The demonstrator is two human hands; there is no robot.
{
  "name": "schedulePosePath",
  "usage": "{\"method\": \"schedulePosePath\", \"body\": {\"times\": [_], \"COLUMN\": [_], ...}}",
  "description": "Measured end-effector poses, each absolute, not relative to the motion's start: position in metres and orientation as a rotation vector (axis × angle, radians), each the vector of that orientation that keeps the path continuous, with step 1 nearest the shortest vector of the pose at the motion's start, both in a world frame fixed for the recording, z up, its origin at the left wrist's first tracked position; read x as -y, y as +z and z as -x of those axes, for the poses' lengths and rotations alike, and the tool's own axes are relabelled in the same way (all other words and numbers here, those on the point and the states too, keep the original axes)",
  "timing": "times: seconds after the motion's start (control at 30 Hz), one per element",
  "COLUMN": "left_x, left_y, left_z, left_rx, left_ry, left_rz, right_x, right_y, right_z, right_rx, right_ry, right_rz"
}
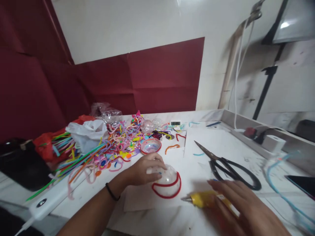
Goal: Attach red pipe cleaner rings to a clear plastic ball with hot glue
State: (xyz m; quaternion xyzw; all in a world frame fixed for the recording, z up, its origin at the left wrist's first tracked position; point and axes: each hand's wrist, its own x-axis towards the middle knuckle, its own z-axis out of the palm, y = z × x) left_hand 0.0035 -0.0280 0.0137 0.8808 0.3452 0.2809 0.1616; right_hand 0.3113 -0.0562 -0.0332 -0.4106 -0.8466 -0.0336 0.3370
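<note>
My left hand [142, 171] rests on a clear plastic half-sphere [169, 179], fingers curled over its top. A red pipe cleaner [167, 196] runs round the dome's rim. My right hand [242, 205], blurred by motion, holds a yellow glue gun [205, 198] with its metal nozzle pointing left toward the dome. Both lie on a white sheet [147, 200] on the white table.
Black scissors [228, 164] lie open just beyond my right hand. A heap of coloured pipe cleaners [103, 147], a second rimmed dome [150, 146], plastic bags [86, 132] and a power strip [268, 139] fill the back. A blue pipe cleaner [283, 193] curls at right.
</note>
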Motion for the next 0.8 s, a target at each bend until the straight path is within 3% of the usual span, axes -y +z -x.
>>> {"method": "schedulePosePath", "body": {"times": [0.3,0.8], "left_x": [0.021,0.017], "left_y": [0.005,0.007], "left_z": [0.003,0.011], "left_rx": [-0.919,-0.958], "left_ry": [0.724,0.658], "left_rz": [-2.526,-2.545], "right_x": [0.014,-0.004], "right_y": [0.001,0.001], "right_z": [-0.242,-0.231], "right_rx": [2.538,2.504], "right_ry": [0.417,0.522], "right_rz": [1.309,1.242]}}
